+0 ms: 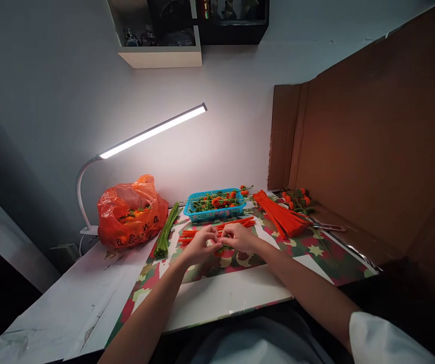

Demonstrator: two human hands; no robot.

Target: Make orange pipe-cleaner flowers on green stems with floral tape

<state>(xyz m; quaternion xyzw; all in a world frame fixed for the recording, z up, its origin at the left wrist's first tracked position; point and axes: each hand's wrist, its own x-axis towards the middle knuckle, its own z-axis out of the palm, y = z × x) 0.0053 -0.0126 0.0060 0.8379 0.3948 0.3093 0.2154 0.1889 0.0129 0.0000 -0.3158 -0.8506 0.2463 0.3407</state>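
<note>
My left hand (201,246) and my right hand (240,237) meet above the middle of the table, fingertips pinched together. What they hold between them is too small to make out; a bit of green shows just below the fingers. Right behind the hands lie loose orange-red pipe cleaners (188,234), partly covered by them. A bundle of green pipe cleaners (167,230) rests to the left. Farther right is a thick fanned bundle of orange-red pipe cleaners (280,215). Behind the hands, a blue plastic basket (213,217) holds orange pompom flowers (216,202) on green stems.
An orange plastic bag (132,215) with orange pieces inside stands at the left, beside a lit clip-on lamp (153,131). More orange flowers (297,198) and scissors (329,227) lie at the right, near a tall cardboard sheet (373,136). A shelf (164,58) hangs above.
</note>
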